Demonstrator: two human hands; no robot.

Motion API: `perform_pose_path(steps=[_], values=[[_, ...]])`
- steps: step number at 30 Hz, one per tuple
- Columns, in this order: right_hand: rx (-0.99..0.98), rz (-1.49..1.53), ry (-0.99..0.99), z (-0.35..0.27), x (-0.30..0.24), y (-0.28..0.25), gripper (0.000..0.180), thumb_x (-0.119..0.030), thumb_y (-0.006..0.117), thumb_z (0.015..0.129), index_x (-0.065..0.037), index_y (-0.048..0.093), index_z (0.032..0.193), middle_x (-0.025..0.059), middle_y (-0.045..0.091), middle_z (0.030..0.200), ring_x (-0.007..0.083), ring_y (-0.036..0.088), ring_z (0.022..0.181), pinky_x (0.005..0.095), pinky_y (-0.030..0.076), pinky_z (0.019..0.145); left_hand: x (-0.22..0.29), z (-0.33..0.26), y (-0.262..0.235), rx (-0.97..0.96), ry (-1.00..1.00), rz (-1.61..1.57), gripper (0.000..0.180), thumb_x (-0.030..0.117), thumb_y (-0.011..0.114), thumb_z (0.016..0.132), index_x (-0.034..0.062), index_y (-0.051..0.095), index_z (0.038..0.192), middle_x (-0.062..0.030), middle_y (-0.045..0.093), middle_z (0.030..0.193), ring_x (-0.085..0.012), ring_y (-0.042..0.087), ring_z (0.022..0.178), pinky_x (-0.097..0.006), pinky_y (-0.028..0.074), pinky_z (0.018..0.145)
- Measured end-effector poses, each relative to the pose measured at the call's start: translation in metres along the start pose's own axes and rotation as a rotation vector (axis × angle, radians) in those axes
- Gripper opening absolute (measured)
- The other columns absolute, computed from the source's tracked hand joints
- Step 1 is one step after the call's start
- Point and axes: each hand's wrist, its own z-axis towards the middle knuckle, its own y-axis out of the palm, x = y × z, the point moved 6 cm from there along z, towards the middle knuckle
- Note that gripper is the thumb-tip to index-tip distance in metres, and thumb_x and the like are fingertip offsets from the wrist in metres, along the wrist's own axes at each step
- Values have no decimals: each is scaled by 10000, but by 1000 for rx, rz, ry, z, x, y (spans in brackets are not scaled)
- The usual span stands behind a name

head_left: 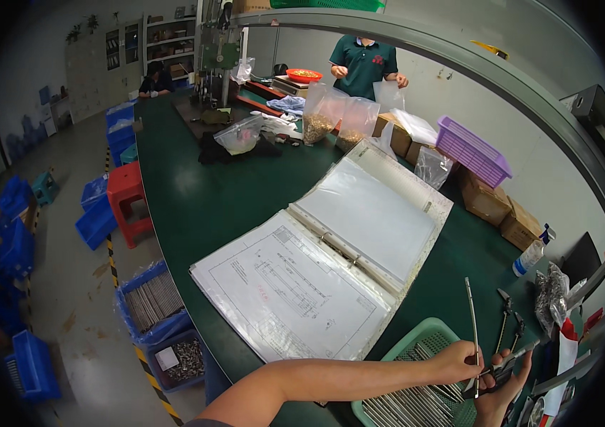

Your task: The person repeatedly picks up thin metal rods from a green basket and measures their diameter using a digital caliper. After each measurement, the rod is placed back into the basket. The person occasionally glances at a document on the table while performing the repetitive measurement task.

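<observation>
My left hand [453, 364] is closed around a thin metal rod [472, 313], which stands nearly upright with its upper end above the fingers. Beside it, my right hand [507, 396] grips a caliper [527, 349], with its dark body against the palm and silver beam pointing right. The rod's lower part meets the caliper's jaws, though the exact contact cannot be made out. Below my left forearm is a light green plastic basket [427, 325] holding several similar metal rods [403, 410]. An open ring binder [341, 250] with a technical drawing [289, 281] lies left of the basket.
Pliers-like tools [504, 320] lie beyond my hands, near a spray bottle [534, 252]. Cardboard boxes [485, 199] and a purple basket [473, 151] line the back. A person [365, 67] stands across the green table [195, 206]. Blue bins [147, 302] and a red stool [126, 188] stand left.
</observation>
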Motion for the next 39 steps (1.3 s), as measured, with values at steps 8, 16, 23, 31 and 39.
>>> perform_pose_path(steps=[8, 16, 23, 31, 39], values=[[-17, 56, 94, 1, 6, -3, 462, -540, 384, 811, -110, 550, 787, 31, 563, 612, 111, 345, 300, 220, 212, 275, 5, -5, -3, -20, -63, -7, 87, 77, 556, 753, 13, 523, 803, -13, 525, 716, -62, 488, 645, -207, 393, 552], [-106, 96, 168, 9, 7, 8, 581, -619, 343, 780, -65, 519, 790, 53, 537, 640, 149, 385, 318, 247, 281, 294, 13, -8, -17, 13, -284, 47, 226, 202, 517, 817, 9, 556, 929, -33, 567, 815, -88, 532, 754, -214, 428, 643], [-255, 81, 139, 10, -5, -3, 664, -627, 272, 803, -17, 533, 816, 95, 551, 673, 148, 449, 382, 240, 367, 349, 9, -4, -8, 34, -314, 76, 224, 137, 492, 840, -21, 526, 995, -71, 568, 877, -121, 554, 794, -264, 462, 705], [-246, 122, 202, 8, -4, -7, 589, -511, 252, 836, 2, 542, 835, 106, 556, 687, 156, 451, 396, 251, 376, 385, 10, -6, -4, 13, -340, 100, 244, 148, 509, 844, -30, 529, 1009, -61, 562, 876, -113, 541, 798, -249, 459, 714], [-214, 122, 178, 5, -5, -7, 622, -582, 341, 779, 1, 551, 817, 103, 558, 684, 149, 459, 399, 241, 382, 384, 12, -6, -2, 0, -323, 125, 253, 159, 519, 840, -27, 532, 1010, -60, 562, 894, -108, 536, 792, -248, 459, 716]])
